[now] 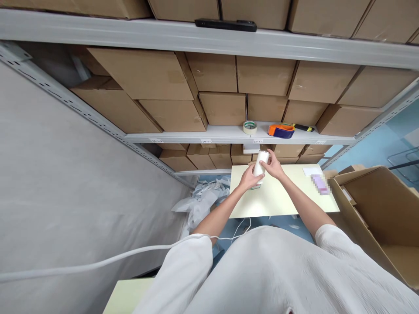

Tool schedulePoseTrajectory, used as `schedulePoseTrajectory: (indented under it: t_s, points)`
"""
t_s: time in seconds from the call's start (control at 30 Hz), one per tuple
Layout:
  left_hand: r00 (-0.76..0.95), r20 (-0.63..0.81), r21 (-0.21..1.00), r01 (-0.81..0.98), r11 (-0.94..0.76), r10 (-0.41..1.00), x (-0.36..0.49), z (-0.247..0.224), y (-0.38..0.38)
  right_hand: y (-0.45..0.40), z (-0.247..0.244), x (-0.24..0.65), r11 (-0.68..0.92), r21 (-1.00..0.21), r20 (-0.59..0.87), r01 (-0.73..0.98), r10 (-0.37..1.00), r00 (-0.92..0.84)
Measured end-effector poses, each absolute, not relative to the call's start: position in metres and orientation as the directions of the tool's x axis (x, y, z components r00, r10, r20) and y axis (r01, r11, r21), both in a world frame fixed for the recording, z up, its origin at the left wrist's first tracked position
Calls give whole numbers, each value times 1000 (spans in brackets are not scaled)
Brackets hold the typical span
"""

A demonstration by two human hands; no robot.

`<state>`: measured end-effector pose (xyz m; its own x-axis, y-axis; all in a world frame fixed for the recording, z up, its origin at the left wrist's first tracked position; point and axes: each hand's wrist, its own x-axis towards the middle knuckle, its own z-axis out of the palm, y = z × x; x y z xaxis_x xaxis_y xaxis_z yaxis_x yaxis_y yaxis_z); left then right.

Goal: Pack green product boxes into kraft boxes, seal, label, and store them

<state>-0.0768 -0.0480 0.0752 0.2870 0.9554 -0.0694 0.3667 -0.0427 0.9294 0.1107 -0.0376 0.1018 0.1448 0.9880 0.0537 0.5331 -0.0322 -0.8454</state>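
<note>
Both of my hands are around a white cylinder [261, 164], smooth and slim, with a darker rim at its top end. It is tilted slightly over the pale yellow tabletop [278, 198]. My left hand [249, 178] wraps its lower part from the left, thumb across the front. On the upper right side, the fingers and thumb of my right hand [273, 166] grip it near the rim. Something greenish shows just under the cylinder's lower end, mostly hidden.
A metal shelf [225, 131] full of cardboard boxes [222, 109] rises ahead, bearing a tape roll [250, 127], an orange-blue tape dispenser [281, 130] and a cutter knife [304, 127]. An open carton [369, 218] stands right; plastic wrap [209, 196] lies left. A white cable [131, 253] crosses nearby.
</note>
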Motion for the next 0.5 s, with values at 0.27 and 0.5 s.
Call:
schedulePoseTrajectory:
  t_s: [0.27,0.5]
  points:
    - [281,-48,885,458,-90,959,-70,76,-51,-42,97,107,-93,-827,49,555,971,234]
    - [277,-5,910,400,-111,961,-69,79,-44,-50,86,101,-31,-916,55,399,978,202]
